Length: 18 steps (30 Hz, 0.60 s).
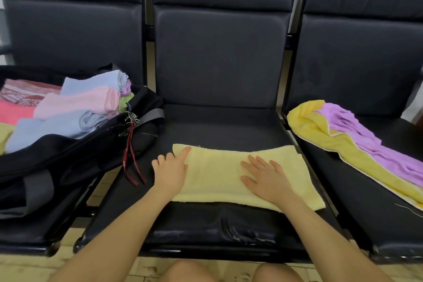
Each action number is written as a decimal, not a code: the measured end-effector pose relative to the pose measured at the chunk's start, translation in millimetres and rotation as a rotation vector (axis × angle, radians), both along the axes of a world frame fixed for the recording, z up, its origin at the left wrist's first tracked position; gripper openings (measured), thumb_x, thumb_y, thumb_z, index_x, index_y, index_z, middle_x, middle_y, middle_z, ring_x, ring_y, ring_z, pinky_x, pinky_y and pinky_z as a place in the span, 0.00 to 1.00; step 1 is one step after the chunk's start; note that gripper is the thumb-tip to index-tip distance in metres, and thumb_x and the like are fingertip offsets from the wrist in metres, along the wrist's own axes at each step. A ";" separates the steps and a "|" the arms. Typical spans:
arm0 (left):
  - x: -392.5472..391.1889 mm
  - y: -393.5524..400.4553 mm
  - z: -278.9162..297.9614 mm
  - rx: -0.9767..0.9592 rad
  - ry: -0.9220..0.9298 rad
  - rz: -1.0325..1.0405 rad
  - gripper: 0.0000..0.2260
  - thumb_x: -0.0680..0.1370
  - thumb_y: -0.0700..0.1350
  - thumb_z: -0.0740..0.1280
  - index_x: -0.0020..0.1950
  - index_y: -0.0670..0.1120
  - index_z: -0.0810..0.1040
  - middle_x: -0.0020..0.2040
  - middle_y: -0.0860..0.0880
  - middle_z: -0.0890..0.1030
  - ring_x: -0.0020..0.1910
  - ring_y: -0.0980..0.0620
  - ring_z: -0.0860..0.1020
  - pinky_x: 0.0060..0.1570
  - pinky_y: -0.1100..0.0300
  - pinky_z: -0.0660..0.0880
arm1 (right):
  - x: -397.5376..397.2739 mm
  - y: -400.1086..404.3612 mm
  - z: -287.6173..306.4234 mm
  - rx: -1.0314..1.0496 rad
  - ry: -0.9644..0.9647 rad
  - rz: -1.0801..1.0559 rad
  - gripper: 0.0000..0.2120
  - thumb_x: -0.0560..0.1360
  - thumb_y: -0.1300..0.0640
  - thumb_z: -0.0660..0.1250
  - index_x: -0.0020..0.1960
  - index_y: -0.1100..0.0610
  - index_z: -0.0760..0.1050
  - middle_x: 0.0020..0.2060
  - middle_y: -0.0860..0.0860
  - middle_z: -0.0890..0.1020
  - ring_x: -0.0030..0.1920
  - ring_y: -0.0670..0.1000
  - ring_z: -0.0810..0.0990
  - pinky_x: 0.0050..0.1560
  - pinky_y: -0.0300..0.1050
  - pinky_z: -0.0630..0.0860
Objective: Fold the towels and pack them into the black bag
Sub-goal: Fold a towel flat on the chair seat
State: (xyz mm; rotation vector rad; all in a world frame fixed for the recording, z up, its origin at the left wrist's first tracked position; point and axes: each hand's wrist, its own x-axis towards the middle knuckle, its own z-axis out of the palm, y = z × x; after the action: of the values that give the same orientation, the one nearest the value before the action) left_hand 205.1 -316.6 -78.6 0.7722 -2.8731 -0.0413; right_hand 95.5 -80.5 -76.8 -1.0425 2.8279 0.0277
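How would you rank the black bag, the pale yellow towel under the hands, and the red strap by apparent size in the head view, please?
1. black bag, though cut off at the frame edge
2. pale yellow towel
3. red strap, clearly smallest

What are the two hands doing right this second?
Left hand: open, index finger pressing the left end of the pale yellow terry towel, other fingers loosely curled.
Right hand: open, flat on the same towel, holding nothing.
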 end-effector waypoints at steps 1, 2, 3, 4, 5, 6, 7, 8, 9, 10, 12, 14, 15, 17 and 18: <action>0.5 0.2 0.3 -0.008 0.023 -0.008 0.22 0.83 0.47 0.54 0.76 0.57 0.54 0.56 0.46 0.73 0.55 0.46 0.71 0.58 0.52 0.63 | 0.6 -0.2 -0.8 0.005 0.003 0.001 0.26 0.81 0.39 0.44 0.78 0.42 0.49 0.78 0.44 0.47 0.77 0.46 0.44 0.75 0.51 0.41; 1.0 -0.4 3.3 0.012 0.047 -0.022 0.23 0.82 0.45 0.54 0.76 0.56 0.55 0.56 0.46 0.73 0.53 0.46 0.72 0.57 0.53 0.64 | 1.2 -2.0 -0.9 0.010 0.004 0.005 0.27 0.81 0.38 0.44 0.78 0.42 0.48 0.78 0.44 0.46 0.77 0.46 0.44 0.75 0.51 0.41; 1.4 -2.4 6.5 0.081 0.083 -0.042 0.23 0.82 0.43 0.54 0.76 0.55 0.56 0.56 0.46 0.73 0.52 0.46 0.73 0.55 0.53 0.65 | 1.4 -5.0 -0.7 0.016 0.000 0.013 0.27 0.81 0.38 0.43 0.78 0.42 0.47 0.78 0.44 0.46 0.77 0.46 0.44 0.75 0.52 0.41; 2.8 -4.5 10.5 0.174 0.134 -0.060 0.23 0.81 0.41 0.54 0.75 0.54 0.57 0.57 0.45 0.71 0.49 0.46 0.73 0.53 0.53 0.66 | 1.4 -9.1 -0.6 0.019 -0.010 0.021 0.27 0.81 0.38 0.43 0.78 0.42 0.46 0.78 0.44 0.45 0.77 0.47 0.43 0.75 0.52 0.40; 4.7 -6.7 14.6 0.260 0.183 -0.075 0.23 0.81 0.40 0.54 0.75 0.54 0.58 0.58 0.44 0.70 0.48 0.46 0.72 0.49 0.54 0.67 | 1.2 -14.5 -1.6 0.021 -0.022 0.024 0.27 0.81 0.38 0.43 0.78 0.42 0.45 0.78 0.44 0.44 0.77 0.47 0.43 0.75 0.52 0.40; 6.6 -9.8 18.4 0.314 0.223 -0.095 0.23 0.81 0.39 0.55 0.75 0.53 0.59 0.60 0.44 0.69 0.47 0.46 0.72 0.47 0.55 0.68 | 1.2 -20.9 -3.3 0.020 -0.031 0.024 0.27 0.81 0.38 0.42 0.78 0.42 0.45 0.78 0.44 0.44 0.77 0.47 0.42 0.75 0.52 0.40; 8.3 -13.5 21.8 0.336 0.268 -0.109 0.22 0.81 0.39 0.56 0.75 0.52 0.60 0.60 0.43 0.69 0.48 0.45 0.73 0.46 0.55 0.70 | 1.4 -27.8 -5.6 0.019 -0.037 0.023 0.27 0.81 0.38 0.42 0.78 0.42 0.44 0.78 0.44 0.43 0.77 0.47 0.42 0.75 0.52 0.40; 10.1 -18.3 25.2 0.337 0.309 -0.120 0.22 0.81 0.39 0.58 0.75 0.50 0.61 0.61 0.43 0.70 0.49 0.44 0.74 0.46 0.54 0.71 | 2.2 -35.9 -7.8 0.015 -0.043 0.025 0.27 0.81 0.38 0.42 0.78 0.42 0.43 0.78 0.45 0.42 0.77 0.48 0.41 0.75 0.53 0.40; 11.9 -23.7 29.0 0.330 0.351 -0.126 0.22 0.81 0.39 0.59 0.74 0.49 0.63 0.61 0.43 0.71 0.50 0.44 0.75 0.46 0.54 0.72 | 3.9 -44.4 -10.0 0.008 -0.050 0.029 0.27 0.81 0.38 0.41 0.78 0.42 0.42 0.78 0.45 0.42 0.77 0.48 0.41 0.75 0.52 0.39; 13.7 -28.7 34.4 0.316 0.391 -0.132 0.22 0.80 0.39 0.61 0.74 0.48 0.64 0.61 0.44 0.71 0.50 0.44 0.75 0.46 0.53 0.72 | 6.0 -53.9 -11.8 0.000 -0.061 0.039 0.27 0.81 0.38 0.41 0.78 0.42 0.41 0.78 0.45 0.41 0.77 0.48 0.40 0.75 0.52 0.39; 14.9 -36.7 46.0 0.274 0.447 -0.156 0.21 0.79 0.39 0.63 0.72 0.47 0.67 0.61 0.44 0.73 0.52 0.43 0.76 0.47 0.50 0.74 | 10.9 -72.2 -13.3 -0.027 -0.088 0.059 0.27 0.81 0.39 0.41 0.78 0.42 0.41 0.78 0.45 0.40 0.77 0.48 0.40 0.75 0.52 0.39; 13.0 -40.6 58.0 0.214 0.465 -0.191 0.21 0.78 0.39 0.65 0.71 0.47 0.69 0.60 0.44 0.75 0.51 0.41 0.77 0.48 0.49 0.74 | 15.4 -85.7 -12.3 -0.067 -0.127 0.070 0.27 0.81 0.39 0.42 0.78 0.42 0.42 0.78 0.45 0.40 0.77 0.47 0.40 0.75 0.52 0.39; 10.9 -39.5 63.9 0.181 0.475 -0.211 0.21 0.78 0.39 0.65 0.71 0.47 0.70 0.60 0.44 0.76 0.49 0.40 0.77 0.47 0.50 0.73 | 17.2 -88.9 -11.2 -0.092 -0.152 0.073 0.27 0.81 0.39 0.43 0.78 0.42 0.43 0.78 0.44 0.41 0.77 0.47 0.40 0.75 0.51 0.39; 5.5 -31.0 74.6 0.148 0.502 -0.237 0.21 0.78 0.39 0.65 0.71 0.47 0.70 0.59 0.44 0.77 0.47 0.41 0.76 0.46 0.53 0.70 | 18.4 -86.5 -8.7 -0.153 -0.183 0.071 0.27 0.81 0.39 0.46 0.78 0.42 0.47 0.78 0.44 0.44 0.77 0.46 0.42 0.75 0.51 0.39; 2.0 -24.1 79.7 0.153 0.512 -0.246 0.21 0.78 0.40 0.65 0.71 0.47 0.69 0.59 0.45 0.77 0.48 0.41 0.76 0.47 0.53 0.69 | 17.8 -82.2 -6.7 -0.181 -0.172 0.056 0.26 0.81 0.39 0.47 0.78 0.43 0.51 0.78 0.44 0.46 0.77 0.47 0.44 0.75 0.52 0.40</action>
State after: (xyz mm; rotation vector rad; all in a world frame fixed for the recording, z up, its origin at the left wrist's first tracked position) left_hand 207.2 -340.7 1.1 0.3548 -2.4678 -0.4273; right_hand 113.2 -162.7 -83.4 -1.1011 2.6843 -0.3034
